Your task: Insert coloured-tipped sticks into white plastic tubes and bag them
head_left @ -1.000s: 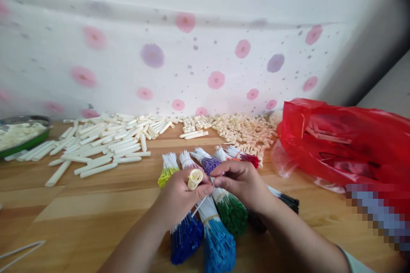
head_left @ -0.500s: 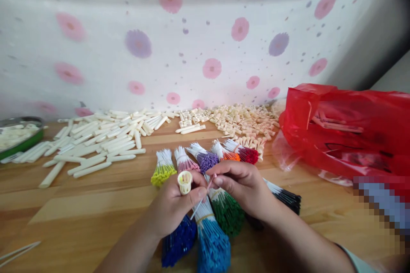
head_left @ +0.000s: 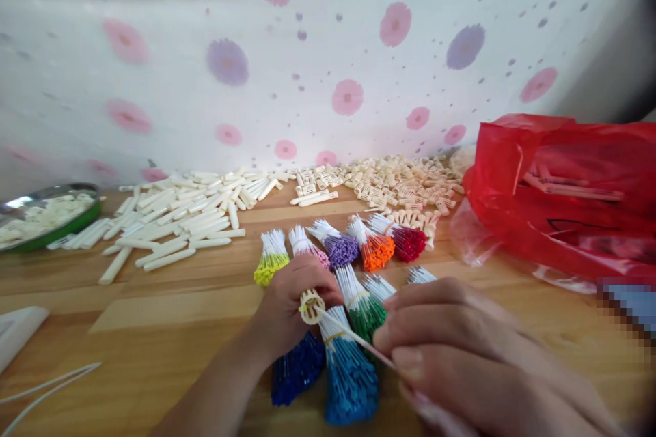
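My left hand (head_left: 290, 293) is closed around a cream plastic tube with a slotted, open mouth (head_left: 311, 307) that faces me; a bit of yellow shows at its rim. Large in front, my right hand (head_left: 456, 348) pinches a thin white-and-pink stick (head_left: 353, 336). The stick's far tip is at the tube's mouth; I cannot tell how deep it reaches. Beneath and behind the hands lie bundles of similar sticks: light blue (head_left: 351, 382), dark blue (head_left: 297, 372), green (head_left: 366, 304), yellow (head_left: 271, 261), pink (head_left: 315, 252), purple (head_left: 341, 248), orange (head_left: 378, 250) and red (head_left: 408, 240).
A heap of long cream tubes (head_left: 179, 215) covers the back left, with small slotted cream parts (head_left: 404, 181) beside it. A green-sided dish (head_left: 85, 222) of pale pieces stands far left. A red plastic bag (head_left: 512, 198) fills the right. A white cord (head_left: 56, 386) lies front left.
My right hand has come nearer the camera and right, drawing back from beside my left hand. The stick now points at the tube's mouth. The view has shifted slightly.
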Tool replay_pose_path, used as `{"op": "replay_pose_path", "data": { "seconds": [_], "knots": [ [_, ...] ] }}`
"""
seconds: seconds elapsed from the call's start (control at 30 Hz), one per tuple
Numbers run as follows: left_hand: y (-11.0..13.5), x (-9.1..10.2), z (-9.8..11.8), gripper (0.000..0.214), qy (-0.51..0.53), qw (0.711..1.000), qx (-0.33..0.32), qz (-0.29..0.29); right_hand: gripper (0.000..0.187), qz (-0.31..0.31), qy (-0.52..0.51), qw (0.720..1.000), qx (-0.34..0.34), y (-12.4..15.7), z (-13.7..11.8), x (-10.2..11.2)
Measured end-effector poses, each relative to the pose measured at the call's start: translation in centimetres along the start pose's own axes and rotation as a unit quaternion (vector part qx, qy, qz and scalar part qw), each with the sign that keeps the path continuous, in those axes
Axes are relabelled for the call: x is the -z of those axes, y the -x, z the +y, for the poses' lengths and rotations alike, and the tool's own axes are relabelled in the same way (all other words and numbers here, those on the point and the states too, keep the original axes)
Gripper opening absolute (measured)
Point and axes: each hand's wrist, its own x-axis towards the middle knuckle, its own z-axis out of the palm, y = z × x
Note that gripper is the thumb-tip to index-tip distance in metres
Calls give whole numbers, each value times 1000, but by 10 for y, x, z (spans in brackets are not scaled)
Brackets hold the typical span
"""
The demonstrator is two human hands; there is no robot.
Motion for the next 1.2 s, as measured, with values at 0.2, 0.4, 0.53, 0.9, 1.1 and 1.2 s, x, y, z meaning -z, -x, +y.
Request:
{"op": "replay_pose_path", "data": {
  "seconds": [0.2, 0.4, 0.53, 0.9, 1.1, 1.2],
  "knots": [
    [1, -2, 5, 21, -15, 999, 36, -36, 31, -2, 55, 998, 33, -6, 3, -12],
    [-1, -2, 7, 23, -11, 998, 25, -63, 28, -28, 30, 996, 74, -10, 17, -23],
    [1, -2, 2, 24, -21, 996, 10, -82, 20, -54, 54, 994, 75, -7, 28, -34],
    [5, 2, 8, 11, -174, 982, 30, -72, 12, -9, 106, 994, 13, -1, 42, -42],
    [4, 1, 7, 21, -281, 953, 26, -112, 10, -39, 62, 997, -28, -4, 53, -39],
    [3, 0, 8, 23, -310, 941, 52, -121, 12, -42, 26, 997, -56, -3, 57, -41]
  ]
}}
